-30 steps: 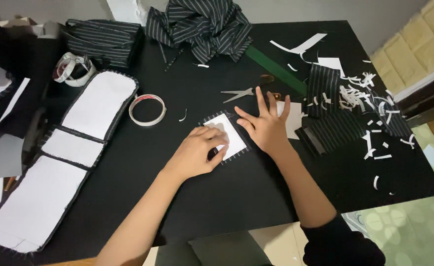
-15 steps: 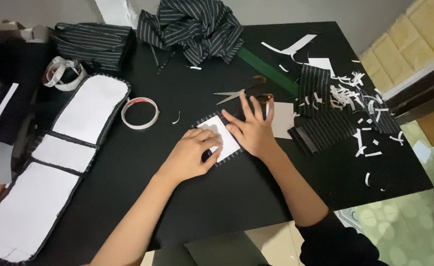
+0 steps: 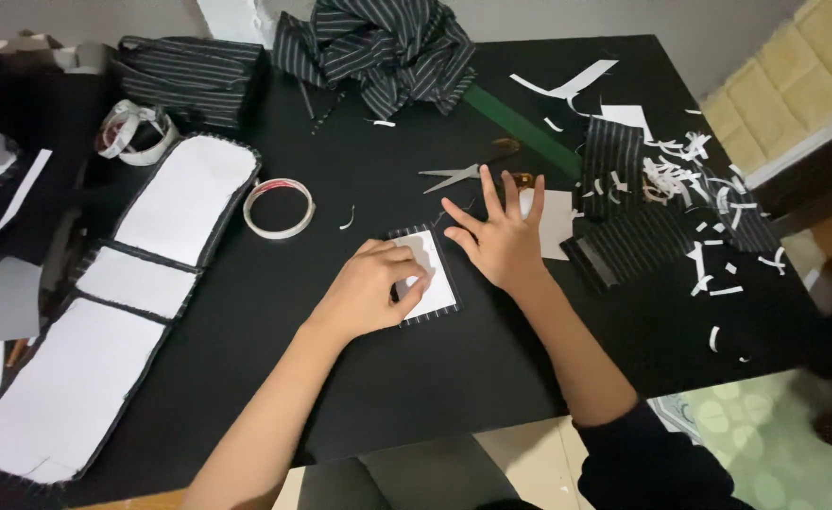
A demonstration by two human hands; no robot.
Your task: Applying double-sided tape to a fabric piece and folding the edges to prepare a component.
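No packages, labels, signs or screens are being shown anywhere in this view. Nothing with a wrapper, a tag, a board or a display is being seen on the table or beside it.

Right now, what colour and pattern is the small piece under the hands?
White card edged with black, white-pinstriped fabric, seen in the head view.
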